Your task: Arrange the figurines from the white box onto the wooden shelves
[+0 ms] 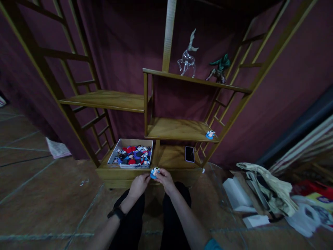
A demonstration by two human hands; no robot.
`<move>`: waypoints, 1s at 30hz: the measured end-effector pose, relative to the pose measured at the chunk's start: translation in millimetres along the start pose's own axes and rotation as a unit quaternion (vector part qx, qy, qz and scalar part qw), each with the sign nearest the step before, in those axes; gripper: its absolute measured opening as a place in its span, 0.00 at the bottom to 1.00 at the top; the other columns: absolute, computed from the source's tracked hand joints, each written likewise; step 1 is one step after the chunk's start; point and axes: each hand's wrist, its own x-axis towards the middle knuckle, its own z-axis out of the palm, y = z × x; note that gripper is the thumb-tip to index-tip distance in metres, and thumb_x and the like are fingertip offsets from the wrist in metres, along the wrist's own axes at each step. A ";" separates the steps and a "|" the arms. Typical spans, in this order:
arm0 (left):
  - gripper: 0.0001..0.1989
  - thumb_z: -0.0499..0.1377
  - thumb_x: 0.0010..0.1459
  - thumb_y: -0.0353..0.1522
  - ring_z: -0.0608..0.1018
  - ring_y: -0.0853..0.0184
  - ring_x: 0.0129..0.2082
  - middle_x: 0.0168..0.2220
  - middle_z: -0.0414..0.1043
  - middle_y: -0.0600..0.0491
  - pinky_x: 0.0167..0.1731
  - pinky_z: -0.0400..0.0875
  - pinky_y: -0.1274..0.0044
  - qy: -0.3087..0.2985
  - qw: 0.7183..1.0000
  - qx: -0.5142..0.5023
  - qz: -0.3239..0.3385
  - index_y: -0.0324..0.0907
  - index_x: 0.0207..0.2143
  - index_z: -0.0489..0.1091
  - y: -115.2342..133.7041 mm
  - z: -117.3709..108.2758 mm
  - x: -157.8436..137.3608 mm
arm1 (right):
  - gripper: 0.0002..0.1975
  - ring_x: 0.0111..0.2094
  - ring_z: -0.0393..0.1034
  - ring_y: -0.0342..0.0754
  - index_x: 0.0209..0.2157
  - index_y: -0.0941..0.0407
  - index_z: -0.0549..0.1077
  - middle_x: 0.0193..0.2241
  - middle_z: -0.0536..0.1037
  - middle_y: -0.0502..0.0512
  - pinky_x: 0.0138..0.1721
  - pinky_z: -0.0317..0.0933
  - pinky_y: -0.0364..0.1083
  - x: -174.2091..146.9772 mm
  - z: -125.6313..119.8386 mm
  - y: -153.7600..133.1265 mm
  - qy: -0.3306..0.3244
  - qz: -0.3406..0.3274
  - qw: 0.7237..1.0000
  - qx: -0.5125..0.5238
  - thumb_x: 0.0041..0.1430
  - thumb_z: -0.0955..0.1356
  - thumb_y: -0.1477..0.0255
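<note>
A small blue-and-white figurine [155,172] is held between both hands, just in front of the cabinet's low front edge. My left hand [140,184] pinches it from the left, and my right hand [164,179] grips it from the right with thumb and fingers. Behind and to the left, an open cardboard box [117,142] sits on the bottom shelf, full of small red, blue, black and white figurines. A similar blue-and-white figurine [210,134] stands at the right end of the middle shelf.
A phone [189,154] lies on the bottom shelf [169,156]. The upper shelf [203,78] carries a clear glass horse [187,59] and a green-and-brown statuette [220,67]. On the floor at right are a white box [238,194], cloth [273,187] and plastic bags [304,215].
</note>
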 end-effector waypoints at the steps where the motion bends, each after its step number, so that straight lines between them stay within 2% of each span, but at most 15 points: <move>1: 0.09 0.55 0.52 0.34 0.77 0.62 0.32 0.29 0.75 0.48 0.36 0.67 0.73 -0.022 0.995 -0.097 -0.008 0.42 0.32 0.73 -1.1 3.5 2.2 | 0.18 0.34 0.71 0.47 0.31 0.57 0.73 0.31 0.76 0.53 0.38 0.66 0.49 -1.0 -2.2 -1.4 0.001 -0.006 1.000 0.003 0.37 0.74 0.62; 3: 0.10 0.58 0.50 0.33 0.77 0.63 0.30 0.31 0.75 0.49 0.35 0.68 0.74 -0.068 0.954 -0.287 -0.048 0.40 0.34 0.73 -1.6 9.7 5.6 | 0.18 0.34 0.71 0.48 0.32 0.56 0.73 0.31 0.76 0.52 0.39 0.66 0.49 -0.4 -6.0 -5.1 -0.001 -0.017 1.000 -0.002 0.37 0.73 0.62; 5: 0.14 0.61 0.46 0.32 0.77 0.64 0.32 0.33 0.75 0.48 0.35 0.69 0.73 -0.089 0.893 -0.430 -0.098 0.39 0.38 0.72 0.3 13.2 7.1 | 0.18 0.34 0.71 0.48 0.32 0.55 0.74 0.31 0.77 0.51 0.38 0.66 0.49 3.0 -9.2 -10.1 -0.004 -0.030 0.999 -0.031 0.37 0.73 0.62; 7: 0.21 0.63 0.42 0.29 0.77 0.64 0.35 0.36 0.75 0.47 0.37 0.70 0.73 -0.083 0.844 -0.514 -0.132 0.40 0.42 0.70 3.8 13.7 6.8 | 0.18 0.33 0.71 0.48 0.31 0.54 0.74 0.30 0.77 0.50 0.37 0.66 0.48 6.9 -12.4 -15.2 -0.006 -0.041 0.997 -0.071 0.36 0.74 0.62; 9: 0.23 0.64 0.41 0.27 0.77 0.64 0.36 0.36 0.75 0.47 0.39 0.70 0.73 -0.076 0.819 -0.550 -0.145 0.40 0.44 0.69 7.6 13.0 6.0 | 0.17 0.33 0.71 0.48 0.31 0.54 0.74 0.30 0.77 0.50 0.38 0.65 0.48 9.1 -15.5 -18.5 -0.010 -0.049 0.995 -0.090 0.36 0.73 0.62; 11: 0.23 0.64 0.42 0.28 0.77 0.65 0.36 0.37 0.75 0.46 0.39 0.70 0.73 -0.081 0.811 -0.560 -0.148 0.39 0.44 0.69 10.6 12.9 5.9 | 0.18 0.34 0.71 0.48 0.32 0.55 0.74 0.31 0.77 0.51 0.39 0.65 0.48 9.0 -17.5 -19.2 -0.014 -0.047 0.995 -0.083 0.37 0.73 0.61; 17: 0.22 0.67 0.39 0.28 0.76 0.69 0.30 0.32 0.75 0.48 0.34 0.69 0.77 -0.050 0.813 -0.561 -0.147 0.36 0.41 0.71 13.5 19.9 9.1 | 0.21 0.36 0.72 0.49 0.35 0.55 0.74 0.35 0.77 0.53 0.40 0.66 0.50 7.0 -17.3 -14.7 -0.024 -0.011 0.999 -0.032 0.37 0.73 0.62; 24: 0.20 0.68 0.38 0.27 0.76 0.70 0.29 0.30 0.74 0.50 0.34 0.68 0.78 -0.046 0.803 -0.575 -0.150 0.37 0.38 0.72 13.1 19.4 10.8 | 0.23 0.37 0.72 0.50 0.37 0.56 0.74 0.38 0.77 0.56 0.41 0.67 0.52 10.3 -21.2 -9.5 -0.011 -0.001 1.000 -0.008 0.36 0.74 0.62; 30: 0.21 0.68 0.38 0.28 0.75 0.71 0.30 0.32 0.74 0.50 0.35 0.67 0.78 -0.053 0.816 -0.559 -0.138 0.38 0.39 0.71 8.8 12.6 9.1 | 0.21 0.38 0.72 0.51 0.36 0.57 0.74 0.37 0.77 0.56 0.43 0.65 0.52 7.5 -13.0 -8.0 -0.019 0.003 1.000 0.000 0.37 0.73 0.64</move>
